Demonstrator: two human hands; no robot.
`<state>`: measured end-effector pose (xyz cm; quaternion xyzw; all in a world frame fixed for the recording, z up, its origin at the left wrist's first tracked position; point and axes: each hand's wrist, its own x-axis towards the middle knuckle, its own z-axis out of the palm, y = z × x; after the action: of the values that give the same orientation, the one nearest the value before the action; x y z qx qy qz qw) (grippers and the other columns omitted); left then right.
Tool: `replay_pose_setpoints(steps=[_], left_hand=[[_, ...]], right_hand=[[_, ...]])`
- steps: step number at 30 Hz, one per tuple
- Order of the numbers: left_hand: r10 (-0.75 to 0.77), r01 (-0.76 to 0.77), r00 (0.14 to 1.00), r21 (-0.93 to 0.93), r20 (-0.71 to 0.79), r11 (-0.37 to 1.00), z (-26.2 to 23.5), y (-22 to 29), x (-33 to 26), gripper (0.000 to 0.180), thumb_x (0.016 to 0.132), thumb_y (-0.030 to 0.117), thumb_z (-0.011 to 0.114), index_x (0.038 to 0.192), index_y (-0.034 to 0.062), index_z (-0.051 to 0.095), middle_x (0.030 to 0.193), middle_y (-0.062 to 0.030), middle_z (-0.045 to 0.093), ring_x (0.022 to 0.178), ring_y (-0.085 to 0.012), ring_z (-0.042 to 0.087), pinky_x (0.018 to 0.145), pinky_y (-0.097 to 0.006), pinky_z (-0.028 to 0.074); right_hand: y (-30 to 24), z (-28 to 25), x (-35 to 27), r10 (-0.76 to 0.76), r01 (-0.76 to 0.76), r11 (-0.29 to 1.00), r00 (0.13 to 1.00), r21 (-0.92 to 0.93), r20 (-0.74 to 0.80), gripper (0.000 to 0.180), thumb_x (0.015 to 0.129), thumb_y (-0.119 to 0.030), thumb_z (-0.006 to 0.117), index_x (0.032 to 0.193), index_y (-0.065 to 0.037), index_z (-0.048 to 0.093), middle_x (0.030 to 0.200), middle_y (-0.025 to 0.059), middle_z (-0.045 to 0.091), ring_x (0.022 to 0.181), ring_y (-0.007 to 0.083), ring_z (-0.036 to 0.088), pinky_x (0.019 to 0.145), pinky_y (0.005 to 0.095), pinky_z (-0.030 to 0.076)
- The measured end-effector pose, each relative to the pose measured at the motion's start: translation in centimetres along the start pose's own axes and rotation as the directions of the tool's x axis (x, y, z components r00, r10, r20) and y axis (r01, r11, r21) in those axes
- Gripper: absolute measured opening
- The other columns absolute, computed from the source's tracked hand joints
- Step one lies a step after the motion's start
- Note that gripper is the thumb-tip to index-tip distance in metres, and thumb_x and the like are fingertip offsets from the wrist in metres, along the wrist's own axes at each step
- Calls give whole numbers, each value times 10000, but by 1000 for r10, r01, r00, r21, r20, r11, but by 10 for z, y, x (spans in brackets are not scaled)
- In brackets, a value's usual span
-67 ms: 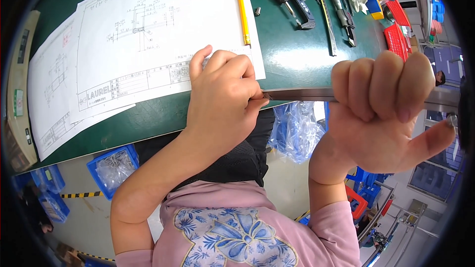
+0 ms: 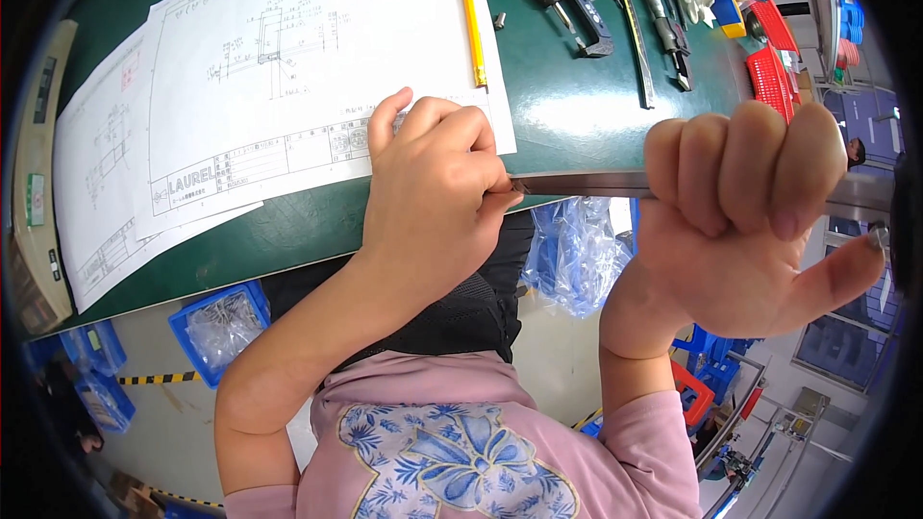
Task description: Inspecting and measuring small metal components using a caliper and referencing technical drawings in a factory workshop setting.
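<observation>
A long flat metal bar (image 2: 591,184), perhaps the beam of a caliper, runs from my left hand to the dark right rim of the view. My left hand (image 2: 433,178) pinches its left end between thumb and fingers, just over the table's front edge. Whether a small part sits in that pinch cannot be seen. Nearer the camera, my right hand (image 2: 735,216) wraps its fingers over the bar, with its thumb stretched to the right. What lies at the bar's right end is hidden. Beneath my left fingers lies a printed technical drawing (image 2: 207,67).
A yellow pencil (image 2: 470,19) lies on the drawing, near a small metal cylinder (image 2: 500,21). Two micrometers (image 2: 582,5) (image 2: 666,34) and a thin ruler (image 2: 632,34) rest on the green table (image 2: 567,120). Red baskets (image 2: 769,82) stand far right; a blue bin (image 2: 221,332) is below left.
</observation>
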<state>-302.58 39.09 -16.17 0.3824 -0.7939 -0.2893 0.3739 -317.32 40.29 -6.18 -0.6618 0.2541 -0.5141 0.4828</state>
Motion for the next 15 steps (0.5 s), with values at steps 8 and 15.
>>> replay_pose_setpoints(steps=[8,15], left_hand=[[14,-13,1000,32,-25,999,0,0,0,135,551,74,693,538,87,560,676,9,444,754,-181,470,906,-443,239],[70,-76,993,-63,-94,995,-7,1,2,90,613,56,638,651,83,561,737,-12,498,780,-215,487,880,-448,292]], right_hand=[[-25,1,3,-103,139,965,981,223,-166,455,736,-582,402,639,-141,344,535,-35,289,421,71,229,439,244,191],[-70,-79,-20,-182,-22,916,868,-401,-463,420,811,-461,310,605,-97,354,486,-13,293,391,82,237,381,229,180]])
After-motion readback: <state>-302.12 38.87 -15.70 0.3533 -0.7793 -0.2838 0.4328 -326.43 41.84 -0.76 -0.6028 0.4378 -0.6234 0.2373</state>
